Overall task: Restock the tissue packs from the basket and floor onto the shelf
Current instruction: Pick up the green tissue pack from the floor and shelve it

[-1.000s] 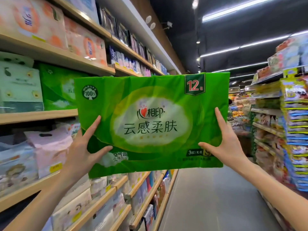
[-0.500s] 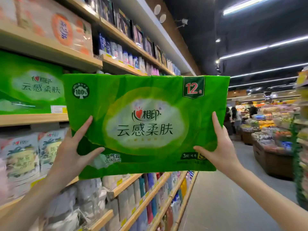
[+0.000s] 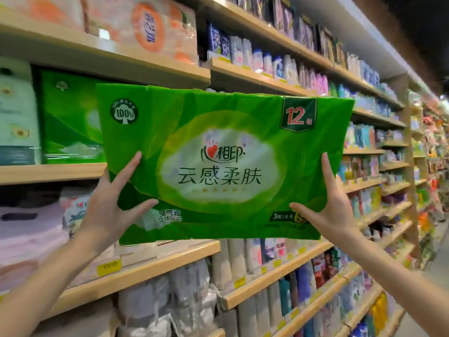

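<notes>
I hold the green pack up in front of the shelf, both hands gripping its lower corners. My left hand clasps the lower left corner, forefinger stretched up the face and thumb pressed across it; the other fingers are hidden behind. My right hand clasps the lower right corner the same way, forefinger up along the side edge, thumb on the face. The pack is in the air, its face toward me, its left edge overlapping a second green pack that stands on the shelf board beside a pale pack. Orange packs sit on the board above.
</notes>
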The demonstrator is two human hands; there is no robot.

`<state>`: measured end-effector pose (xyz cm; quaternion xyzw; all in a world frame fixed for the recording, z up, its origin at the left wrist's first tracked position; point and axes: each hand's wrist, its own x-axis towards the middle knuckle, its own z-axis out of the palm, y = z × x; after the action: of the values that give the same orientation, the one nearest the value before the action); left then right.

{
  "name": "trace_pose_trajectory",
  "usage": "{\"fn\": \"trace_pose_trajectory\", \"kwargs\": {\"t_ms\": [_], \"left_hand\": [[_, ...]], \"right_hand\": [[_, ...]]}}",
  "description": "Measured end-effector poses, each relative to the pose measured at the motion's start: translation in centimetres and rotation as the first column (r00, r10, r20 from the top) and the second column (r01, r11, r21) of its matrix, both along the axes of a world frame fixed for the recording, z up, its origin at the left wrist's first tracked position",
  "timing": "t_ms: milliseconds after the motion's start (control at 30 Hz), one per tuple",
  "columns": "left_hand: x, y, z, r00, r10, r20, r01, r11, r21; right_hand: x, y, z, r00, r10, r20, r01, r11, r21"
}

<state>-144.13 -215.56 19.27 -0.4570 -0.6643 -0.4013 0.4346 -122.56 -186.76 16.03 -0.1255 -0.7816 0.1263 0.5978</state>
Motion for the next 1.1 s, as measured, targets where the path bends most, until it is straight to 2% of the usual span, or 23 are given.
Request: {"fn": "trace_pose_trajectory", "kwargs": {"t_ms": [100,200,400,500,667,833,1100], "left_hand": [[-2.8,-1.4,0.9,0.996,0.089,-0.006,-0.089,0.996,0.015],[-4.7,-3.0,2.3,0.992,0.122,-0.034,-0.121,0.992,0.04],[-6.3,-5.4,5.7,0.933,0.311,-0.178,-0.298,0.95,0.095],[-7.6,-6.5,7.8,0.896,0.356,-0.264,-0.33,0.934,0.138],[-9.6,-7.2,11.0,0.841,0.41,-0.353,-0.367,0.912,0.185],[-12.0,-6.8,13.6,0.748,0.508,-0.427,-0.422,0.861,0.285],[-16.2,-5.8,16.2,0.707,0.572,-0.416,-0.457,0.818,0.35]], "right_hand": [[-5.1,0.6,1.3,0.99,0.137,-0.031,-0.138,0.99,-0.015],[-9.4,0.5,3.1,0.97,0.235,-0.066,-0.233,0.972,0.036],[-15.7,0.5,7.1,0.92,0.368,-0.135,-0.344,0.923,0.172],[-18.5,0.7,9.5,0.891,0.434,-0.135,-0.404,0.892,0.202],[-22.6,0.8,13.4,0.856,0.481,-0.187,-0.425,0.862,0.275],[-26.7,1.6,16.6,0.831,0.506,-0.233,-0.424,0.846,0.324],[-32.4,2.6,19.8,0.795,0.527,-0.301,-0.405,0.83,0.383]]}}
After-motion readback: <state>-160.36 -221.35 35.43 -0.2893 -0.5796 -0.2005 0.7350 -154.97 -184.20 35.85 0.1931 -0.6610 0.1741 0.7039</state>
